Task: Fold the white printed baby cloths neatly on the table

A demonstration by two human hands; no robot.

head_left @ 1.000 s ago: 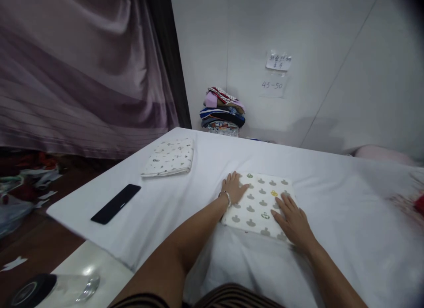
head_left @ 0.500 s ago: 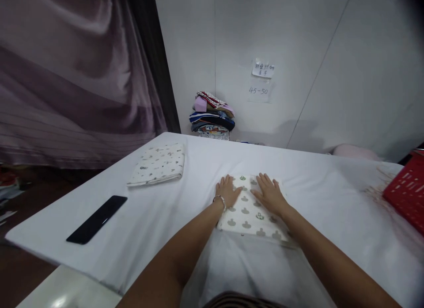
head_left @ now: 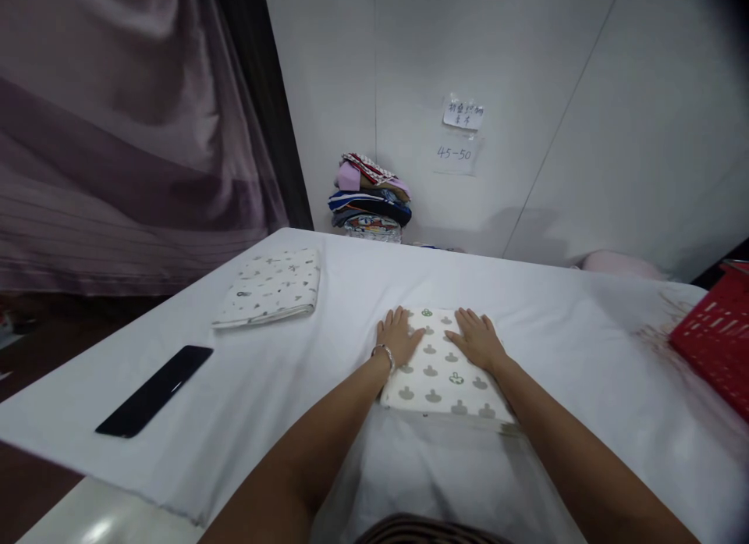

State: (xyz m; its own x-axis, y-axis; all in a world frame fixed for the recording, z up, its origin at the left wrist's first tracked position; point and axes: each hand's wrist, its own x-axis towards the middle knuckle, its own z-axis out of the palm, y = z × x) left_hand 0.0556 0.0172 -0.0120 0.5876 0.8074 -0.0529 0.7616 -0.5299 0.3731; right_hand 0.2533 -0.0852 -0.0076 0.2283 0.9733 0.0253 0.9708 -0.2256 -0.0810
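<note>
In front of me on the white-covered table lies a folded white cloth printed with grey mushroom-like shapes and a few green ones. My left hand rests flat on its left edge, fingers stretched away from me, a bracelet on the wrist. On the cloth's right edge my right hand lies flat too, fingers spread. Both thumbs point inward over the print. Nothing is gripped by either hand.
Another folded white cloth with small dark prints lies at the table's far left. Nearer, on the left, is a black phone-like slab. A red basket stands at the right edge. Folded fabrics are stacked by the wall.
My right hand has shifted slightly outward toward the cloth's right edge. The left hand stays nearly in place on the cloth. The whole view has moved a little.
</note>
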